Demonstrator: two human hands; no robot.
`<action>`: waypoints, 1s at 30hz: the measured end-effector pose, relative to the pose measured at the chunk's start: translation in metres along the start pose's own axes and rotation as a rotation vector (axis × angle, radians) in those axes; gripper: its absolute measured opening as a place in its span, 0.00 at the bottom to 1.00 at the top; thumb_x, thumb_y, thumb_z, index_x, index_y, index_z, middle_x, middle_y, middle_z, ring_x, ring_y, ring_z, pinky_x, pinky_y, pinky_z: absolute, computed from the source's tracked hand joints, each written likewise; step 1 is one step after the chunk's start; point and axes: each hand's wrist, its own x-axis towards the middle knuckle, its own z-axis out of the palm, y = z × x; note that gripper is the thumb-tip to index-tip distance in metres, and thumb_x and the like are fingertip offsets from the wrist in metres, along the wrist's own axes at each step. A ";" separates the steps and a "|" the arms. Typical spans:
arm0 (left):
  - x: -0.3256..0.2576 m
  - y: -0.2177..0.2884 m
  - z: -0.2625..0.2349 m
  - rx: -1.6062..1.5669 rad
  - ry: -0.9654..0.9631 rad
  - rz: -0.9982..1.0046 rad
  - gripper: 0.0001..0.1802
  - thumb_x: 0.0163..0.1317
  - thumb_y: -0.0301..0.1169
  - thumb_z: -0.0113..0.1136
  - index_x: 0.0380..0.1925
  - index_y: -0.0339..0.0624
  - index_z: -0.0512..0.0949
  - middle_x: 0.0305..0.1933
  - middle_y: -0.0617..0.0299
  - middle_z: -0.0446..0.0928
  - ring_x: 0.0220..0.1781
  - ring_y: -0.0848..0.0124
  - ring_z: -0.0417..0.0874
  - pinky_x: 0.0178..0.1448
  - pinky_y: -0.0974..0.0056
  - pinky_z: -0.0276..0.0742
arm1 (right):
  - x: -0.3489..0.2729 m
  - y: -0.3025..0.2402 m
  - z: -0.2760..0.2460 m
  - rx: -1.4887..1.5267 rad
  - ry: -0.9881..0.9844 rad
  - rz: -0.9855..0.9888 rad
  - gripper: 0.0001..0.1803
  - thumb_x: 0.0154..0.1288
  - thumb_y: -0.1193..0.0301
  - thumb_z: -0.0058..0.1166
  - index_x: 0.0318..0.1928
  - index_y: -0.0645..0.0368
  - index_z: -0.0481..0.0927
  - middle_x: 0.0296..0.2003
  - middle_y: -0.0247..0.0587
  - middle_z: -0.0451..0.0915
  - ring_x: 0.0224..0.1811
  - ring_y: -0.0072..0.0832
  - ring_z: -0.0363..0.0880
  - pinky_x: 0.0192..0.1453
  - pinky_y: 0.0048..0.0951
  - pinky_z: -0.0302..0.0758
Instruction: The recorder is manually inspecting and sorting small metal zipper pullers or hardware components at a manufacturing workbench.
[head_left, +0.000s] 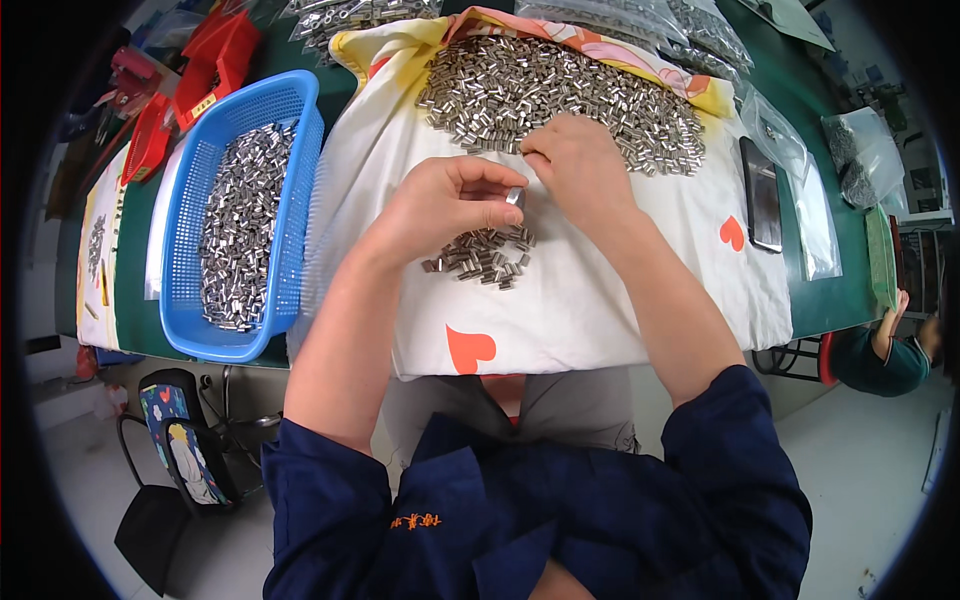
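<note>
Above the small sorted heap (480, 258), left hand (445, 205) pinches one metal sleeve (515, 197); right hand (580, 165), apparently closed, picks from the main pile (560, 95) at twelve o'clock; inspection underway.

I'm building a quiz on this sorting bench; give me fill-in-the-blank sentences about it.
1. The left hand pinches one small silver metal sleeve between thumb and ____.
2. The blue plastic basket lies to the person's ____.
3. The right hand touches the large sleeve pile on the white ____-printed cloth.

Missing: forefinger; left; heart
</note>
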 end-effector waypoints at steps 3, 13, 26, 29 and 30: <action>0.002 -0.003 -0.002 -0.005 0.021 0.024 0.16 0.49 0.21 0.62 0.40 0.32 0.75 0.33 0.62 0.77 0.35 0.78 0.77 0.40 0.75 0.74 | -0.002 -0.004 -0.004 0.027 -0.057 0.028 0.04 0.49 0.73 0.53 0.27 0.58 0.78 0.26 0.40 0.74 0.33 0.36 0.73 0.40 0.35 0.69; 0.004 -0.004 -0.009 -0.181 0.154 0.082 0.18 0.50 0.22 0.61 0.44 0.33 0.73 0.35 0.60 0.78 0.37 0.76 0.77 0.43 0.74 0.73 | -0.004 -0.021 -0.029 0.742 -0.127 0.407 0.05 0.50 0.76 0.55 0.30 0.62 0.77 0.27 0.33 0.76 0.30 0.21 0.72 0.36 0.22 0.70; 0.006 -0.004 -0.005 -0.137 0.135 0.063 0.18 0.50 0.22 0.61 0.43 0.31 0.73 0.36 0.58 0.78 0.36 0.75 0.78 0.42 0.74 0.74 | -0.009 -0.032 -0.019 0.386 0.109 0.024 0.03 0.46 0.77 0.53 0.25 0.60 0.76 0.26 0.40 0.76 0.29 0.35 0.75 0.35 0.33 0.72; 0.004 -0.005 -0.004 -0.108 0.197 0.098 0.18 0.51 0.22 0.61 0.43 0.30 0.73 0.35 0.57 0.78 0.36 0.75 0.79 0.42 0.74 0.74 | -0.011 -0.035 -0.015 0.314 0.170 -0.045 0.02 0.45 0.77 0.53 0.24 0.60 0.75 0.26 0.40 0.76 0.30 0.37 0.74 0.36 0.35 0.71; 0.005 -0.006 -0.003 -0.047 0.202 0.084 0.18 0.51 0.22 0.61 0.43 0.30 0.73 0.35 0.57 0.78 0.36 0.75 0.79 0.42 0.73 0.74 | -0.011 -0.035 -0.014 0.294 0.165 -0.057 0.02 0.45 0.78 0.53 0.24 0.60 0.75 0.26 0.39 0.76 0.30 0.36 0.74 0.37 0.35 0.71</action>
